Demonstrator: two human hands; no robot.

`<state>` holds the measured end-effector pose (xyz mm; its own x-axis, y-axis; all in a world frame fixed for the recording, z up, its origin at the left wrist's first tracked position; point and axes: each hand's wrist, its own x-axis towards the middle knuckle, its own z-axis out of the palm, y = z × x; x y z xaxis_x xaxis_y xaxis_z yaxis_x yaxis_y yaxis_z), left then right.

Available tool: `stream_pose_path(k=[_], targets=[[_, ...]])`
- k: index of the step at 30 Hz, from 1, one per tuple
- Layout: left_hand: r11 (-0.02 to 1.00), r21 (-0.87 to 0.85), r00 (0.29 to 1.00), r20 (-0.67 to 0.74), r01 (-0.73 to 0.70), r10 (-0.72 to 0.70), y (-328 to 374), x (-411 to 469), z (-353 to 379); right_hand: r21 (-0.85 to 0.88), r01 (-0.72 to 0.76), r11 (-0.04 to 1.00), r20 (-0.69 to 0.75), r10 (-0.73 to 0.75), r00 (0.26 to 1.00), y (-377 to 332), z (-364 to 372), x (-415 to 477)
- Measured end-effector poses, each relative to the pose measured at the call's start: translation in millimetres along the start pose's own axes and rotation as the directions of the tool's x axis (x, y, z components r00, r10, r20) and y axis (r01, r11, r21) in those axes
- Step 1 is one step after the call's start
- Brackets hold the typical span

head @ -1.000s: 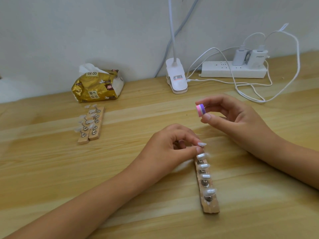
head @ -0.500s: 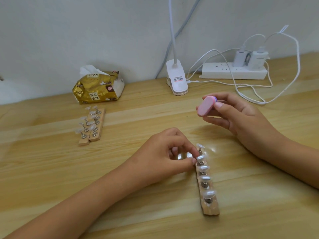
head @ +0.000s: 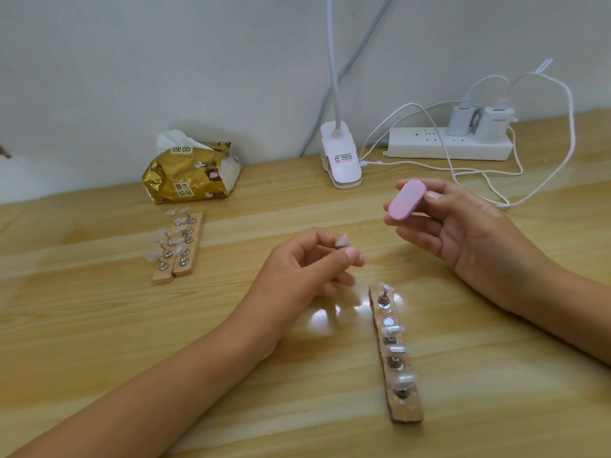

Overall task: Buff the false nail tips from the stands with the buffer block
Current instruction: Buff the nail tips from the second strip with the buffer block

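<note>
Lifted off the near stand in the last half second, our left hand now hangs above the desk, thumb and forefinger pinching a single clear nail tip; whether its peg came away with it we cannot tell. At 2 o'clock from it, our right hand grips the pink buffer block between thumb and fingers, its broad face turned toward the tip and near it, but not touching. The near stand lies at 5 o'clock from the left hand with other tips on their pegs; two far stands sit side by side at 9 o'clock, well apart, in front of a tissue pack. We judge the pick-up finished and the buffing itself about to start. Next, we reckon, tip and block must be brought together and the block's face stroked lightly over the tip's curved top, with the pinch firm enough that so small and slick a piece does not twist or slip out.
</note>
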<state>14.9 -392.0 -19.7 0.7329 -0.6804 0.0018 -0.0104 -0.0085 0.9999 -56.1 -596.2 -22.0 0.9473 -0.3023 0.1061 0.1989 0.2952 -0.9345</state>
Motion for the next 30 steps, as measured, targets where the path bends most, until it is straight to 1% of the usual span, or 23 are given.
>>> stream_pose_path(k=[2, 4, 6, 8, 10, 12, 14, 17, 18, 19, 21, 22, 23, 25, 26, 27, 28, 29, 30], targets=[[0.999, -0.052, 1.0, -0.009, 0.006, -0.007, -2, 0, 3, 0.006, 0.003, 1.0, 0.035, -0.003, 0.999, 0, 0, -1], [0.999, -0.033, 1.0, 0.002, -0.011, 0.011, -4, 0, 4, -0.015, 0.027, 1.0, 0.063, -0.026, 0.998, 1, 0, -3], [0.999, -0.031, 0.999, 0.01, -0.037, 0.037, -5, 1, 3, -0.11, 0.099, 0.989, 0.092, -0.089, 0.992, 4, 2, -7], [0.998, -0.042, 0.998, 0.006, -0.054, 0.055, -5, 1, 2, -0.265, 0.226, 0.937, 0.156, -0.189, 0.969, 7, 4, -13], [0.998, -0.028, 0.998, 0.007, -0.057, 0.057, -6, 2, 3, -0.405, 0.371, 0.835, 0.271, -0.278, 0.922, 10, 9, -18], [0.998, 0.022, 0.998, 0.018, -0.065, 0.065, -7, 2, 3, -0.496, 0.48, 0.723, 0.377, -0.319, 0.87, 13, 11, -21], [0.995, 0.057, 0.997, 0.031, -0.076, 0.074, -7, 2, 4, -0.54, 0.572, 0.618, 0.458, -0.354, 0.815, 11, 12, -22], [0.994, 0.066, 0.995, 0.049, -0.088, 0.084, -7, 2, 4, -0.579, 0.732, 0.358, 0.604, -0.415, 0.681, 10, 13, -25], [0.993, 0.068, 0.995, 0.051, -0.092, 0.088, -8, 2, 4, -0.588, 0.742, 0.322, 0.614, -0.419, 0.669, 11, 12, -24], [0.993, 0.067, 0.994, 0.051, -0.095, 0.092, -8, 2, 3, -0.606, 0.722, 0.333, 0.591, -0.418, 0.689, 13, 11, -22], [0.992, 0.068, 0.994, 0.049, -0.102, 0.099, -9, 2, 4, -0.625, 0.632, 0.458, 0.499, -0.388, 0.775, 13, 11, -19], [0.992, 0.072, 0.994, 0.049, -0.104, 0.101, -9, 2, 4, -0.616, 0.609, 0.499, 0.483, -0.372, 0.793, 13, 10, -18], [0.992, 0.074, 0.993, 0.054, -0.106, 0.102, -10, 2, 4, -0.611, 0.621, 0.49, 0.496, -0.375, 0.783, 13, 10, -19], [0.991, 0.076, 0.992, 0.064, -0.11, 0.105, -9, 2, 4, -0.607, 0.698, 0.38, 0.571, -0.401, 0.716, 13, 9, -21], [0.991, 0.078, 0.992, 0.064, -0.111, 0.106, -10, 2, 3, -0.603, 0.713, 0.358, 0.585, -0.409, 0.7, 14, 9, -20], [0.99, 0.082, 0.992, 0.06, -0.112, 0.107, -10, 2, 3, -0.608, 0.692, 0.389, 0.56, -0.407, 0.721, 15, 9, -19], [0.99, 0.085, 0.992, 0.057, -0.114, 0.109, -10, 2, 3, -0.61, 0.647, 0.458, 0.513, -0.394, 0.763, 14, 9, -18], [0.989, 0.088, 0.992, 0.056, -0.116, 0.111, -10, 2, 3, -0.605, 0.618, 0.502, 0.488, -0.38, 0.786, 14, 9, -17], [0.989, 0.091, 0.992, 0.059, -0.116, 0.111, -10, 2, 4, -0.605, 0.617, 0.504, 0.487, -0.379, 0.787, 13, 9, -18]])
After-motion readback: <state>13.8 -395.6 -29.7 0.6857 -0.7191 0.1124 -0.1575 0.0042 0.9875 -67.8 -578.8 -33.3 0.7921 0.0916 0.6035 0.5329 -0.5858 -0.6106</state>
